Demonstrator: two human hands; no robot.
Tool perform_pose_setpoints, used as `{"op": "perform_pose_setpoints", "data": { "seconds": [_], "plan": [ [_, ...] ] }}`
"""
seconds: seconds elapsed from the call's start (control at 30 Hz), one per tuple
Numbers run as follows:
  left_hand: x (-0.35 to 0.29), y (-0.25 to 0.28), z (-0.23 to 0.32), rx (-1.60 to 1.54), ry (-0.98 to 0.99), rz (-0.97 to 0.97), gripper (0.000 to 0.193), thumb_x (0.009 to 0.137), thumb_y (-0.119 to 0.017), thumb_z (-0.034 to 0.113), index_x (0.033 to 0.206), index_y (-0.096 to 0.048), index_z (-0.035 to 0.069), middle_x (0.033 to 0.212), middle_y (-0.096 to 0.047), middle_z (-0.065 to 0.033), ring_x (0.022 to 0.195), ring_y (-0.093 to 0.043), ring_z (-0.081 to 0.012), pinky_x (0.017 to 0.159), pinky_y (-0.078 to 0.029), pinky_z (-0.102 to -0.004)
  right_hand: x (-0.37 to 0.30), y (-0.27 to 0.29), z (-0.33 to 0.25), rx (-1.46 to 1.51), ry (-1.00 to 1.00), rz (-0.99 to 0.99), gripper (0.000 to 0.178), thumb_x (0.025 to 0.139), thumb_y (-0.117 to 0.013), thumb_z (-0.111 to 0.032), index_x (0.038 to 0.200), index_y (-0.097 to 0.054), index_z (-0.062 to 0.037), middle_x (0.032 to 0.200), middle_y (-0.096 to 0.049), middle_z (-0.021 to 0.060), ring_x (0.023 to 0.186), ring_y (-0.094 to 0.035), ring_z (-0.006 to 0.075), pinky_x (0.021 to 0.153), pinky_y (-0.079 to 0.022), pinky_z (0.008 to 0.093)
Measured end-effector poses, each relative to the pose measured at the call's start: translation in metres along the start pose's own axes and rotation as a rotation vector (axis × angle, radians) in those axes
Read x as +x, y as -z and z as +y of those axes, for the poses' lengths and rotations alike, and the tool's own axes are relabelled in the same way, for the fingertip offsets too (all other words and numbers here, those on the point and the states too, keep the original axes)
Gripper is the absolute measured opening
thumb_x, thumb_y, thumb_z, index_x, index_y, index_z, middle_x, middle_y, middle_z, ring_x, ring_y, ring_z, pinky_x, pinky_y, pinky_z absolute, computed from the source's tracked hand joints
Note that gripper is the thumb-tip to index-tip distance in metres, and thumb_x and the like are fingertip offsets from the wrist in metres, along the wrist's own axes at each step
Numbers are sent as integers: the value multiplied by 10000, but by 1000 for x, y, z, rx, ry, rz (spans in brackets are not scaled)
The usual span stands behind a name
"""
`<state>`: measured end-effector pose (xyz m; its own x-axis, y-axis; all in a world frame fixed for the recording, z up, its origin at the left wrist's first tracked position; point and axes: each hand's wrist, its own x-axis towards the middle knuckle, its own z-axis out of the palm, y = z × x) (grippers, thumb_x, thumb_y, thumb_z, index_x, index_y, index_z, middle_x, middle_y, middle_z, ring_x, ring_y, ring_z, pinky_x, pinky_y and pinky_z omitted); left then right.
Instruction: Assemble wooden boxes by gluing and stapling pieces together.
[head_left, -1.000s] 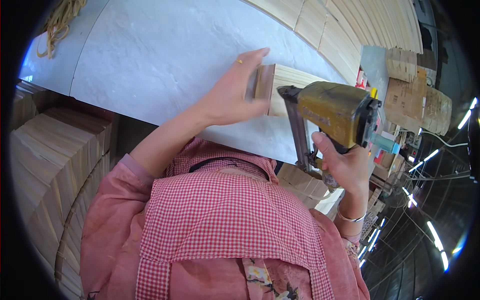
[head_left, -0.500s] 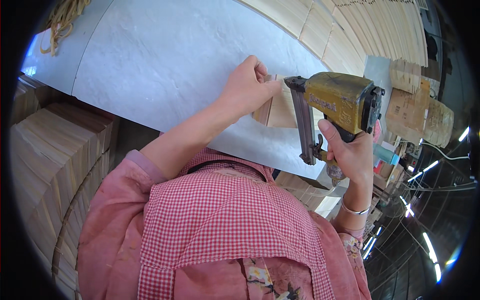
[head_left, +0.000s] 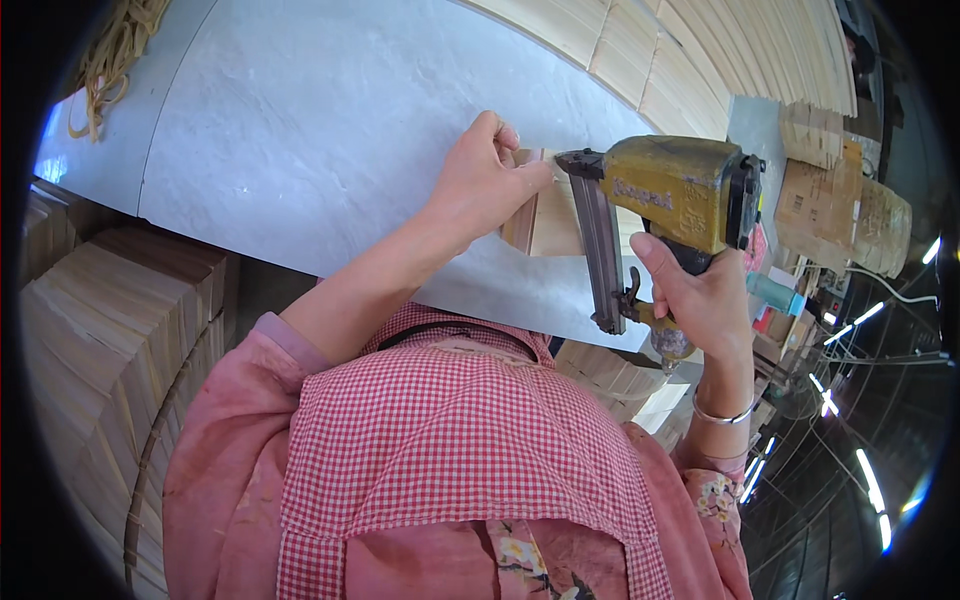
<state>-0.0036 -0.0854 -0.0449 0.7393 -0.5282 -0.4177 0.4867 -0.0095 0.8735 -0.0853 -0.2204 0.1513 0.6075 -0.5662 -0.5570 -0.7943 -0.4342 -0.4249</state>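
1. The wooden piece (head_left: 558, 225) lies on the desk (head_left: 320, 130) before you, partly hidden by the nail gun (head_left: 675, 185).
2. Your left hand (head_left: 480, 185) curls over its left end; I cannot tell whether it grips.
3. Your right hand (head_left: 705, 305) is wrapped around the nail gun.
4. You seem to be lining up its nose; the next move calls for steady wood and a clear left thumb.
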Motion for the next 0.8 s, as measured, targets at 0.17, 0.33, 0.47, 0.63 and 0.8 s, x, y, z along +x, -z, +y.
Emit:
{"op": "perform_pose_setpoints", "data": {
  "seconds": [0.17,0.33,0.47,0.63,0.8],
  "plan": [
    [-7,4,12,120,-18,13,333,810,-718,204,1005,-519,23,801,-511,-72,719,-513,-169,670,-461,-308,1,2,16,53,175,100,272,894,-784,-155,1056,-667,30,717,-637,44,490,-511,92,437,-423,222],
    [-14,-8,19,669,-520,105,499,794,-769,253,1164,-550,0,1003,-578,-151,929,-564,-242,882,-470,-393,5,30,49,111,249,219,265,895,-781,-155,1028,-663,41,632,-601,26,420,-462,83,390,-388,216],
    [-15,-43,16,1146,-987,132,674,774,-806,328,1303,-551,-2,1209,-570,-196,1129,-535,-299,1049,-401,-473,6,48,69,131,136,264,295,874,-788,-123,1074,-651,44,674,-626,37,424,-479,89,389,-392,225],
    [-11,-74,5,1359,-864,-107,789,751,-807,417,1378,-546,15,1390,-491,-228,1301,-441,-354,1163,-278,-529,10,54,80,141,108,259,303,867,-795,-129,1063,-648,49,661,-617,36,415,-472,91,379,-386,226],
    [-11,-72,10,1293,-848,-159,774,747,-815,414,1358,-563,11,1365,-503,-219,1263,-466,-359,1148,-310,-521,14,50,81,183,126,214,307,866,-797,-142,1063,-652,43,664,-620,41,431,-482,90,383,-394,227]
  ]
}}
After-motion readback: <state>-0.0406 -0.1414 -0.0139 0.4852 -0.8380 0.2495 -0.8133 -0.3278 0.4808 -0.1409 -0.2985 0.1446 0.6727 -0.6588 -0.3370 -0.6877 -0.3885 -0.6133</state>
